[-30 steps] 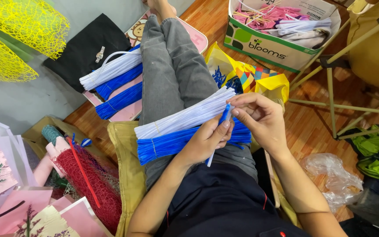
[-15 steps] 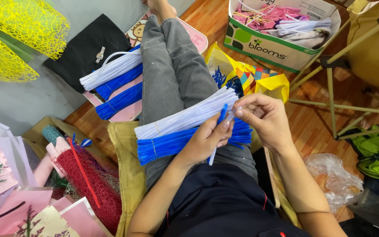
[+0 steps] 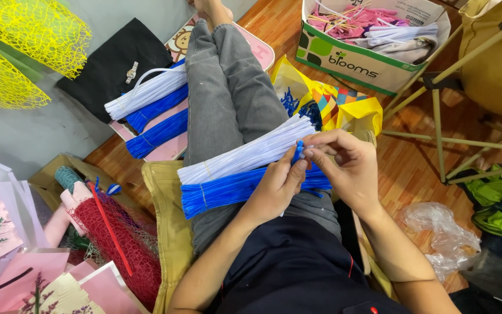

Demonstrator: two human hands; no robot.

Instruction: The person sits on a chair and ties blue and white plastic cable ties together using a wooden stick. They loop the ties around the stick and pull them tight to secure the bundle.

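I sit with legs stretched out in grey trousers. Across my lap lie a bundle of white pipe cleaners and a bundle of blue pipe cleaners, side by side. My left hand and my right hand meet above the bundles' right end. Both pinch one blue pipe cleaner between fingertips, and its short upper end sticks up between the thumbs. The rest of it is hidden behind my left hand.
More white and blue bundles lie on a pink board left of my legs. A cardboard box with pink and white stems stands at the top right. Yellow mesh, red mesh, a yellow bag and a wooden stand surround me.
The blue pipe cleaner's long lower end, hanging below my left hand earlier, is no longer visible. Both hands have drawn closer together around its upper end.
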